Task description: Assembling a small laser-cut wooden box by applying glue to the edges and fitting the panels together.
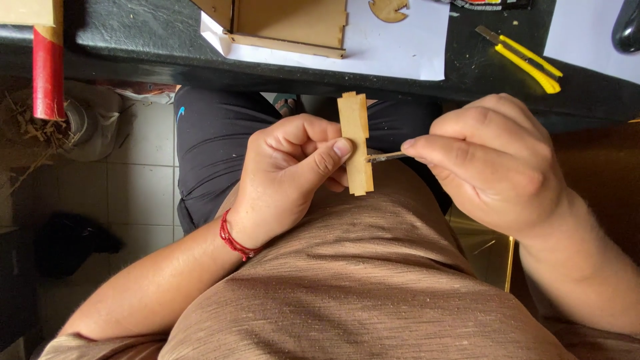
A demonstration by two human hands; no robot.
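A small, pale, notched strip of cut wooden board (pixel 354 143) is pinched between the thumb and curled fingers of the left hand (pixel 291 173), the thumb tip being pressed flat against its near face. A thin, dark, stick-like tool (pixel 385 157) is gripped between the thumb and forefinger of the right hand (pixel 497 163), whose fingers are closed tightly around it; what kind of tool it is cannot be told. Its tip is laid against the right edge of the strip, close to the left thumb.

The strip is held above the lap, in front of the brown shirt (pixel 373 287) and below the edge of the dark worktop (pixel 133 40). Its long axis is seen to run nearly vertically in the head view, one end pointing toward the worktop and the other toward the body. The tool lies almost crosswise to it.

A slip may be judged possible: with the tip so near the thumb, it could be driven into the skin by a sudden push, or the thin strip could be twisted loose.

On the worktop, a yellow utility knife (pixel 523 60) and a white paper sheet (pixel 407 47) are seen.
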